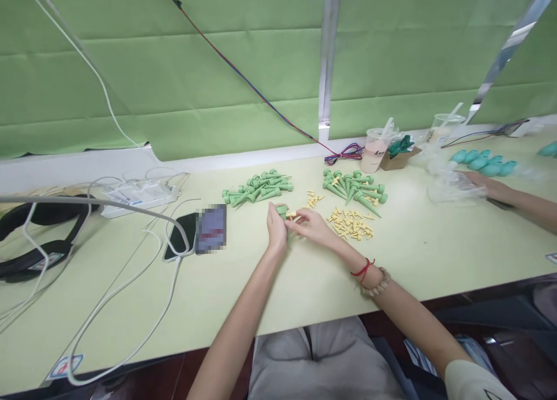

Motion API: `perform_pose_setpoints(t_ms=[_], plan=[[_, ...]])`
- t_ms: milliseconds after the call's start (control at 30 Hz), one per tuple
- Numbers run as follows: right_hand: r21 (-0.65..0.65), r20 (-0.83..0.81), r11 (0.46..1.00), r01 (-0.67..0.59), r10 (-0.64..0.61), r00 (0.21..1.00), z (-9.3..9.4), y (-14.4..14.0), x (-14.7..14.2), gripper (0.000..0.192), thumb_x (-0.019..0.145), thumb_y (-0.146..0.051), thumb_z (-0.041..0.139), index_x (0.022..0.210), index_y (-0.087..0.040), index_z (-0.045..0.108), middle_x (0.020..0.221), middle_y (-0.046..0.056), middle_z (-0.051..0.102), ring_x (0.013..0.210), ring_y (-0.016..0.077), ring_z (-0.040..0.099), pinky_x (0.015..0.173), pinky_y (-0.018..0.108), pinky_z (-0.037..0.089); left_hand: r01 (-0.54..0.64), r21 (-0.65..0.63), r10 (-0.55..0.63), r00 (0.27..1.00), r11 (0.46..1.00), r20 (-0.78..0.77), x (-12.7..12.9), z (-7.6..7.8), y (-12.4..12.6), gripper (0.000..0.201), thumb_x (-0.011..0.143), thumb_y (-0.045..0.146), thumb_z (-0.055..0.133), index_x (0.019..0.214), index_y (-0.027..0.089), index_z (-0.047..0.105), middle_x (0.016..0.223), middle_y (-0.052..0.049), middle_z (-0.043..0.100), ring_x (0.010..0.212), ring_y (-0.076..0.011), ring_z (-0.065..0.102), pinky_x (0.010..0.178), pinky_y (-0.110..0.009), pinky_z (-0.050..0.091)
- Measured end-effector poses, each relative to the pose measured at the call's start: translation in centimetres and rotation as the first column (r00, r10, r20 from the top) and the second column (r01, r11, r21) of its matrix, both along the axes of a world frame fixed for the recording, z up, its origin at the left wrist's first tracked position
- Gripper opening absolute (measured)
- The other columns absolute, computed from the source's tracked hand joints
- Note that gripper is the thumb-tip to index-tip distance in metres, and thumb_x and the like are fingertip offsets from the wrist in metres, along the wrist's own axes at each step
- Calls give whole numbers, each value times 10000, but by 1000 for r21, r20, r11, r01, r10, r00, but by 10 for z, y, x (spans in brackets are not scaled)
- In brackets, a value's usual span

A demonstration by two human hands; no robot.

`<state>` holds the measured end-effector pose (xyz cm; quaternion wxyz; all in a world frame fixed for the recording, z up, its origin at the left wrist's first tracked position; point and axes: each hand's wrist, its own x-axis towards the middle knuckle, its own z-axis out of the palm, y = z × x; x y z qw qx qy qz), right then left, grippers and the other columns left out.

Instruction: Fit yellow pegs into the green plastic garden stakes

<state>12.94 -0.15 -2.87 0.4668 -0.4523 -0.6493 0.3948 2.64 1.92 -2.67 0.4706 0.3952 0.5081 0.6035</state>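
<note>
My left hand (277, 228) is closed around a green plastic spike (282, 210) with a wide cap, its point downward. Pinched in my right hand (311, 226) is a small yellow plastic piece (291, 214), held against the side of the spike's head. Whether the piece sits in the spike I cannot tell. To the right of my right hand lies a pile of small yellow pieces (351, 224), with a few more (314, 199) just behind it. Green spikes lie heaped behind my left hand (260, 188) and at the back right (354, 189), some of the latter with yellow pieces among them.
Two phones (211, 229) and looping white cables (167, 310) lie to the left, near a power strip (138, 195) and a black strap (52, 213). Drink cups (373, 151) and a small cardboard box (398, 157) stand at the back right. Another person's arm (509, 196) reaches toward a plastic bag (455, 182).
</note>
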Motion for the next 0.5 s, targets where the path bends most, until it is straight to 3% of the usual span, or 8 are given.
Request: perform_pose_setpoints(t_ms=[133,267,333,400,500], plan=[[31,30,998,60,-61,998,-3,3,0,213,662,-317,674,804,-161,642,918,66,621,688,130,599,639,259,492,90,-41,-88,995,995,50,3,2,1,588,793,667,241,799,178,567,707,-38,578,620,-127,564,560,-225,453],[29,38,994,108,-110,993,-2,11,7,210,703,-324,640,826,-153,629,763,45,658,629,138,623,600,256,500,141,-35,-139,988,989,64,5,3,2,570,804,650,253,925,197,579,792,-56,602,698,-138,582,588,-224,451],[40,46,978,204,-206,978,1,18,20,228,732,-338,608,849,-143,613,746,52,662,599,142,622,591,269,502,127,-39,-125,990,991,68,4,2,3,542,818,625,260,950,203,575,891,-72,596,698,-125,579,575,-214,442],[72,63,931,357,-362,930,2,25,41,258,759,-341,570,914,-137,598,846,83,662,664,159,624,642,297,500,110,-63,-105,992,992,77,1,0,6,514,825,600,270,927,195,569,947,-83,579,657,-111,571,539,-211,428],[117,134,810,574,-586,799,2,33,78,304,751,-330,566,965,-116,598,1024,141,623,778,199,604,745,360,468,93,-108,-84,992,990,90,-5,-3,10,403,811,523,345,873,180,546,911,-75,572,573,-93,550,483,-205,397]])
